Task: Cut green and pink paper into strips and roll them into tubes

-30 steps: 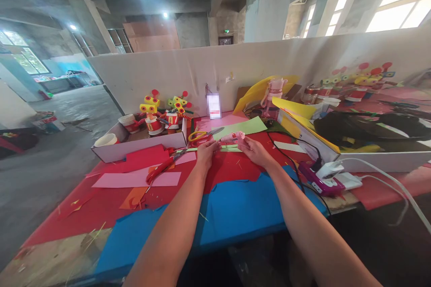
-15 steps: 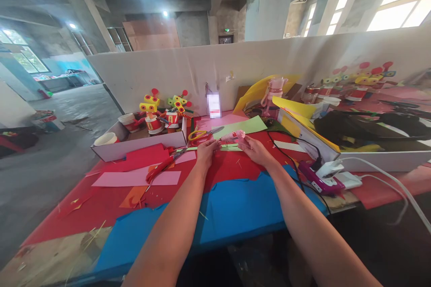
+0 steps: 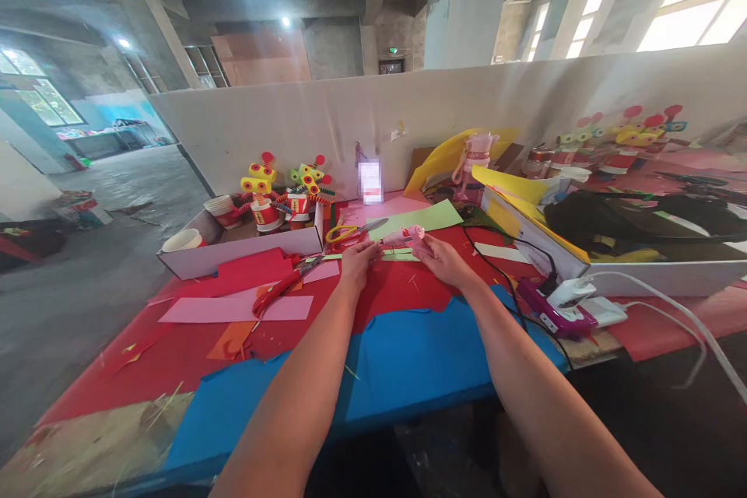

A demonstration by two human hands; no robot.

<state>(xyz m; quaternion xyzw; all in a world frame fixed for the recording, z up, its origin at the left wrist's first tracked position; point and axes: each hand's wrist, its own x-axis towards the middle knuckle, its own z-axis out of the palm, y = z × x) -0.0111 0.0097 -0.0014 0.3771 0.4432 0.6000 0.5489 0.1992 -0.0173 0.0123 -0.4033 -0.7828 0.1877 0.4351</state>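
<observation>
Both of my hands meet over the red-covered table. Between them is a small pink paper roll (image 3: 412,234) with a narrow stem-like end toward the left; its finer detail is too small to make out. My left hand (image 3: 359,258) is closed in a pinch at that narrow end. On the other side, my right hand (image 3: 439,257) is closed round the wider, curled end. Just behind the hands lies a light green paper sheet (image 3: 429,216), with yellow-handled scissors (image 3: 344,233) at its left. Red-handled scissors (image 3: 277,292) rest left of my left hand on pink paper strips (image 3: 233,310).
At the left, a white box (image 3: 245,255) holds paper-cup robot figures (image 3: 265,210) and cups. A lit phone (image 3: 371,183) leans against the back panel. To the right are a purple power strip (image 3: 554,311) with cables and a large box (image 3: 659,280). Blue paper (image 3: 408,350) covers the front edge.
The pink paper roll has turned slightly in my fingers, so its curled end shows less. My hands have stayed almost in place.
</observation>
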